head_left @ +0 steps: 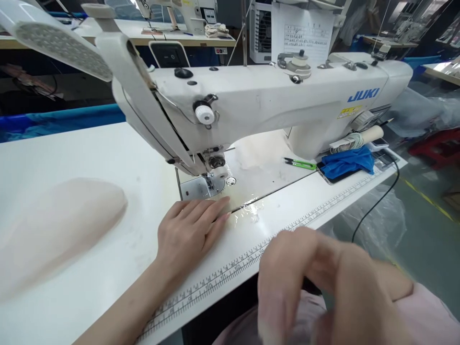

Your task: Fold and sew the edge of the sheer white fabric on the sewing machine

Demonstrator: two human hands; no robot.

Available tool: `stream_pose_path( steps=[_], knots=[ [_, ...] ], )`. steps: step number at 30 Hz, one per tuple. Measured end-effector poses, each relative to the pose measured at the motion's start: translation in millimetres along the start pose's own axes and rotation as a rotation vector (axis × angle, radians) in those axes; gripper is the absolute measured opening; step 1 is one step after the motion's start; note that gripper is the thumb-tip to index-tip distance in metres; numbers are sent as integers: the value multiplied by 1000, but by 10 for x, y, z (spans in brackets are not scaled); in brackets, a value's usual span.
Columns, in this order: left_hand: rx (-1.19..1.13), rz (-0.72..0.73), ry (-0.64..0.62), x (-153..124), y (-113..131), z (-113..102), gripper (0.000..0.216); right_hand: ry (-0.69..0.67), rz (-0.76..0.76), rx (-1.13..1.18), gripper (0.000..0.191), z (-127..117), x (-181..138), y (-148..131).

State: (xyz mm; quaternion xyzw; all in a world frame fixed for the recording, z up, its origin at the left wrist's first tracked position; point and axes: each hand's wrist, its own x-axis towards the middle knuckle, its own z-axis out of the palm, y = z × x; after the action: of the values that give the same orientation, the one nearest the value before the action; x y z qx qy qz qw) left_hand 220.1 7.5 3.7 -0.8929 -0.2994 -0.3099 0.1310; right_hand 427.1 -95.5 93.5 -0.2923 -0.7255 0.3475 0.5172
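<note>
My left hand (pixel 192 227) lies flat on the white table just in front of the sewing machine's needle plate (pixel 196 189), fingers stretched out toward the right. Above its fingertips is the presser foot (pixel 208 181). My right hand (pixel 323 278) is raised close to the camera over the table's front edge. Its fingers are bent and smeared by motion, so whether it holds anything is unclear. On the table to the left rests a pale beige, rounded piece (pixel 75 215) with a soft, blurred outline. Clear tape (pixel 247 211) shines on the table right of my left hand.
The white JUKI sewing machine (pixel 262 100) spans the table. Green thread snips (pixel 301 164) lie under its arm. A blue cloth (pixel 348 162) covers part of a phone-like object, beside a thread-wound roll (pixel 355 140). A printed ruler (pixel 244 258) follows the front edge. A black cable (pixel 377 201) hangs at right.
</note>
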Motion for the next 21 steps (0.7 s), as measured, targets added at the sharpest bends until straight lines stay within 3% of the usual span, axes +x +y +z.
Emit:
stream_pose_path(
  steps=[1,3,5,7,10,12,14,16,21],
  knots=[
    [-4,-5,0,0,-6,4,22,-83,-90,71,7,-85,50,135],
    [-16,-19,-3,3,-14,20,21,20,-64,-17,20,-289,183,467],
    [-29,-37,-4,9,-17,42,19,94,-5,-325,22,-507,349,842],
    [-38,-60,-3,13,-16,64,18,57,79,-678,25,-700,528,1195],
    [-38,-75,10,14,-13,82,18,-8,290,-1011,50,-891,746,1560],
    [-33,-73,9,13,-15,84,18,-94,409,-1091,66,-950,825,1673],
    [-33,-62,6,12,-18,82,18,-125,439,-1112,63,-976,849,1716],
    [-38,-52,4,12,-22,82,19,-104,408,-1120,55,-993,839,1726],
    [-37,-42,25,7,-30,94,19,-30,343,-1166,57,-1051,795,1697]
  ],
)
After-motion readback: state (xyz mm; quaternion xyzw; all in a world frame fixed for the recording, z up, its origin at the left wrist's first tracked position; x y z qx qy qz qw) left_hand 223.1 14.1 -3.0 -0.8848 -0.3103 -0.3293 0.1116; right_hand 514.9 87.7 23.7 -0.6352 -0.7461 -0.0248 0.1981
